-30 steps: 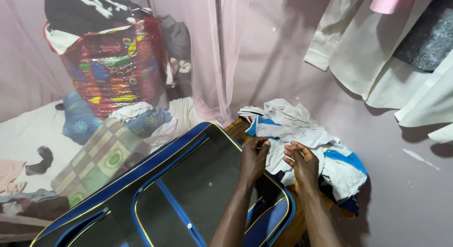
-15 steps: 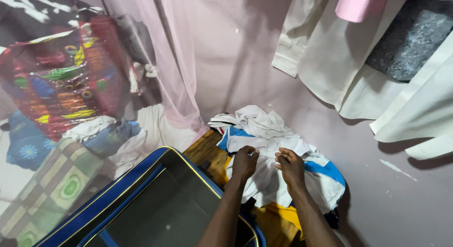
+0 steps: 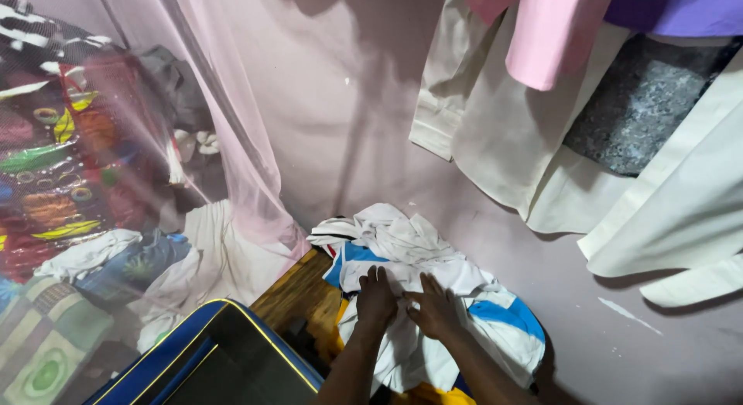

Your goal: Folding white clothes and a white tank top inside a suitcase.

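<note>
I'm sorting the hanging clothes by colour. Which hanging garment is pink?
The pink garment at top centre, hanging in front of the cream shirts; the purple one hangs to its right.

Two hands (image 3: 406, 304); one clothes pile (image 3: 433, 296); one blue bag (image 3: 209, 358); one pink net (image 3: 224, 142); one pink hanging shirt (image 3: 557, 33).

A large bag (image 3: 54, 165) with a bright printed pattern stands at the far left behind the pink netting; it is bulky and roughly box-shaped, its face red with green, yellow, orange and blue shapes, and a black-and-white patterned top above it; its printing is too blurred through the net to make out; no labels, signs or screens show anywhere else in view.
</note>
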